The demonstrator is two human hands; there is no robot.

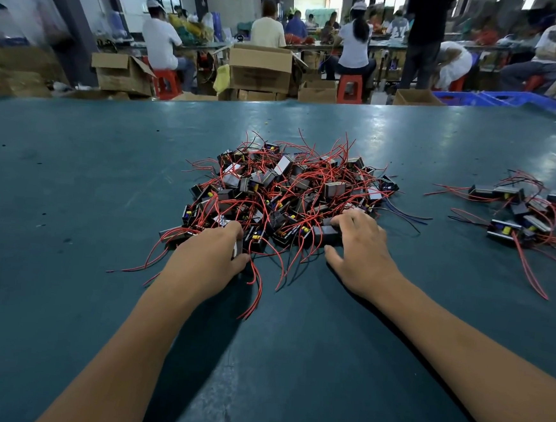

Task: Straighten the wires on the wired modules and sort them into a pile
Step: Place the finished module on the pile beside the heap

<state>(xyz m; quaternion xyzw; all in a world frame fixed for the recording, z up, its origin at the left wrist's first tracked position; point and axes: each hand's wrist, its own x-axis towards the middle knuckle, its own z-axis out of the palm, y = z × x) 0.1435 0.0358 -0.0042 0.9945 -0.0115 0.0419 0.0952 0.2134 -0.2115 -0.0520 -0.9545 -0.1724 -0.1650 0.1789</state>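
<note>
You are picking from the tangled heap point(288, 191): your left hand point(211, 255) grips one module point(238, 246), your right hand point(363, 247) curls its fingers onto another module point(326, 234); next, I judge, pull one free, smooth its red wires and set it on the sorted pile point(529, 214) at the right.

Factory assembly floor, hand-work line. A big teal-covered table point(107, 170) carries a tangled heap of wired modules point(288, 191) and a smaller pile point(529, 214) to the right; behind it, rows of workers point(356, 40) sit on red plastic stools point(349, 88) at long benches, some in white caps. Open cardboard boxes point(261, 68) are stacked on the floor, blue plastic crates point(485, 97) stand by the table's far edge, and large windows line the back wall.
</note>
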